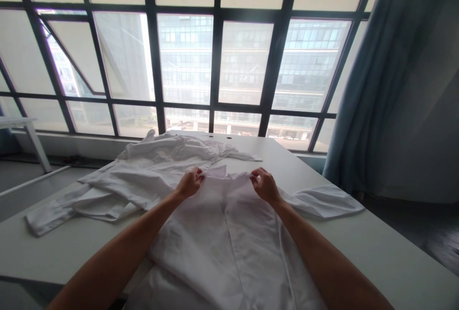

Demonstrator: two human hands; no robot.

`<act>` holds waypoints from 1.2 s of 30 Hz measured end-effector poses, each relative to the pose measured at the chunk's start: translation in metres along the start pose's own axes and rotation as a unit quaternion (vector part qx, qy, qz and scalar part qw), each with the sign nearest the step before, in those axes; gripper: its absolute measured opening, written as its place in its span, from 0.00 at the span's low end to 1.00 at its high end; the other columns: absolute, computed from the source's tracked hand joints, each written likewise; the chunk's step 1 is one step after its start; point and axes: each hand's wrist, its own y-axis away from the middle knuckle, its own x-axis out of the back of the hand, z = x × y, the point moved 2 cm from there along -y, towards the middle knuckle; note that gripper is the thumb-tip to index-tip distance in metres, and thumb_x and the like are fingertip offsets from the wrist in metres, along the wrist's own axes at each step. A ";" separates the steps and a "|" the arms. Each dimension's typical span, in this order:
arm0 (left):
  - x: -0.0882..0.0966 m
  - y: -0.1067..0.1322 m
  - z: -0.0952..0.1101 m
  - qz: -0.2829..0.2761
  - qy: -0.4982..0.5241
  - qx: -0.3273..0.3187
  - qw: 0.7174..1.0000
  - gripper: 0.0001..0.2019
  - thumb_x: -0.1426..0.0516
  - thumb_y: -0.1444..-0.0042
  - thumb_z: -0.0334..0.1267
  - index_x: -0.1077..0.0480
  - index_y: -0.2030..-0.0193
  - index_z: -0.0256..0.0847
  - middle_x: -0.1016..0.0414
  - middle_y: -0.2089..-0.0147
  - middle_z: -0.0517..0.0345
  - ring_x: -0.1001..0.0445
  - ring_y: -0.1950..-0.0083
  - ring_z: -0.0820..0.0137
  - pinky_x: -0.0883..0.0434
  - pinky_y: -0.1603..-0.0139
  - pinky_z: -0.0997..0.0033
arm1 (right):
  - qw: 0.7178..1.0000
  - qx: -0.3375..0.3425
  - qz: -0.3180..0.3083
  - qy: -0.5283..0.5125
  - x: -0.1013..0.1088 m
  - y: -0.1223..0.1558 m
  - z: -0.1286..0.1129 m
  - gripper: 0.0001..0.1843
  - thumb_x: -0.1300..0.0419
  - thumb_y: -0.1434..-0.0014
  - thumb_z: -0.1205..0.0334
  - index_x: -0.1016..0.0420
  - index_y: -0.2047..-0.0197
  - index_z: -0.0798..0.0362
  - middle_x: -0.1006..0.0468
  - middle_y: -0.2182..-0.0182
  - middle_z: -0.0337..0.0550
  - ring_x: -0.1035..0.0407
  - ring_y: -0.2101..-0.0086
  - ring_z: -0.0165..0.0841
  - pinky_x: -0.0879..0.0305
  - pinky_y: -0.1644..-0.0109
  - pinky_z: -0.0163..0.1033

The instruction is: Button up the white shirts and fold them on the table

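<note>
A white button-up shirt (229,238) lies front side up on the white table (387,252), its collar pointing away from me. My left hand (189,183) pinches the left side of the collar. My right hand (264,184) pinches the right side of the collar. Both hands have fingers closed on the fabric. One sleeve of the shirt (322,201) stretches out to the right across the table.
A second crumpled white garment (143,176) is heaped on the table to the left and behind the shirt. A large window with dark frames (215,61) fills the background. A blue curtain (394,85) hangs at the right. Another table's edge (17,123) shows far left.
</note>
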 end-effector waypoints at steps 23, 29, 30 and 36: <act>0.027 -0.009 -0.015 -0.090 -0.062 -0.076 0.991 0.13 0.46 0.40 0.43 0.23 0.64 0.39 0.21 0.69 0.55 0.25 0.65 0.66 0.33 0.63 0.72 | 0.986 -0.057 -0.154 0.015 0.006 -0.002 0.038 0.10 0.44 0.41 0.67 0.20 0.62 0.52 0.17 0.63 0.45 0.25 0.60 0.38 0.36 0.56 0.36; 0.044 -0.054 -0.011 -0.054 -0.203 -0.095 0.973 0.14 0.47 0.38 0.43 0.22 0.62 0.39 0.21 0.56 0.48 0.23 0.57 0.60 0.31 0.58 0.68 | 0.976 -0.096 -0.125 0.152 0.017 -0.039 0.038 0.19 0.53 0.30 0.54 0.23 0.58 0.53 0.18 0.64 0.50 0.25 0.62 0.40 0.40 0.63 0.37; 0.048 -0.066 -0.009 -0.043 -0.220 -0.092 0.970 0.15 0.47 0.38 0.44 0.22 0.61 0.39 0.22 0.55 0.47 0.23 0.56 0.59 0.30 0.57 0.67 | 0.973 -0.099 -0.111 0.175 0.019 -0.050 0.038 0.22 0.55 0.29 0.51 0.23 0.58 0.52 0.19 0.64 0.51 0.25 0.63 0.41 0.41 0.63 0.38; 0.061 -0.148 0.007 -0.018 -0.305 -0.023 0.952 0.17 0.46 0.40 0.48 0.19 0.60 0.41 0.19 0.57 0.47 0.23 0.53 0.54 0.29 0.53 0.60 | 0.961 -0.056 -0.067 0.261 0.018 -0.116 0.053 0.27 0.58 0.29 0.46 0.24 0.62 0.53 0.20 0.66 0.51 0.25 0.64 0.42 0.41 0.63 0.38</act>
